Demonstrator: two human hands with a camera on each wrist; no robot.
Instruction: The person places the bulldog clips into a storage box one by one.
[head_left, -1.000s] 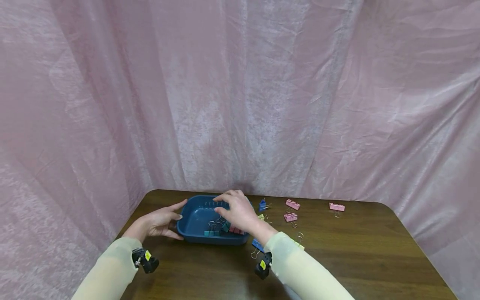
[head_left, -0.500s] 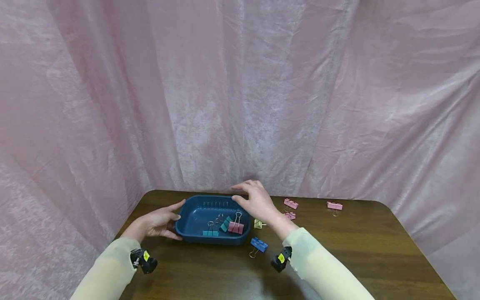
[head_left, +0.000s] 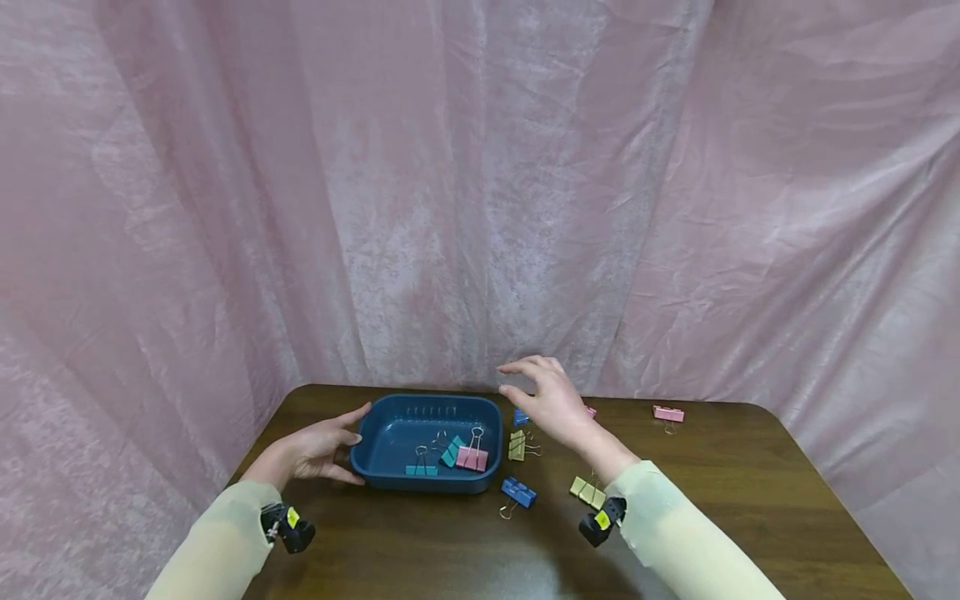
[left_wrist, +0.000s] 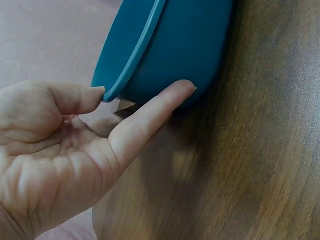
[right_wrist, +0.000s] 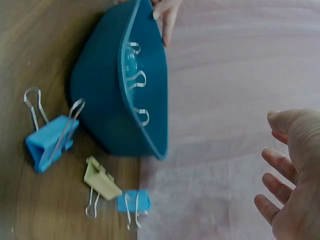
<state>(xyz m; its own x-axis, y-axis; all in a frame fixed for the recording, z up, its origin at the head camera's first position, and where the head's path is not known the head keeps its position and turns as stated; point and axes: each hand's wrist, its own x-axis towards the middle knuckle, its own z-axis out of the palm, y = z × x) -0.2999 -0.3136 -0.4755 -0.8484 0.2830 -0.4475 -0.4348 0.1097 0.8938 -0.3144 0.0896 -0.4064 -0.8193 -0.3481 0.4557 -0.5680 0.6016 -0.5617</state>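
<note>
A blue-green plastic tray (head_left: 375, 477) stands left of centre on the table. My left hand (head_left: 322, 446) spreads around its left end, the thumb at the rim and straight fingers against the outer wall in the left wrist view. Inside lie a pink binder clip (head_left: 472, 458) and teal binder clips (head_left: 422, 470). My right hand (head_left: 553, 407) hovers right of the tray, fingers spread and loosely bent, holding nothing. Below it are a yellow binder clip (head_left: 517, 446) and a blue binder clip (head_left: 521, 417); another blue binder clip (head_left: 519, 492) lies by the tray's front right corner.
Another yellow binder clip (head_left: 587, 492) lies close to the right wrist camera. A pink binder clip (head_left: 668, 413) sits farther right, and one more (head_left: 590, 412) shows partly behind the right hand. The brown wooden table (head_left: 735, 500) ends at a pink curtain (head_left: 480, 208).
My right hand has moved from over the tray to the right, uncovering the pink binder clip inside and passing over clips on the table. My left hand stays at the tray's left end.
</note>
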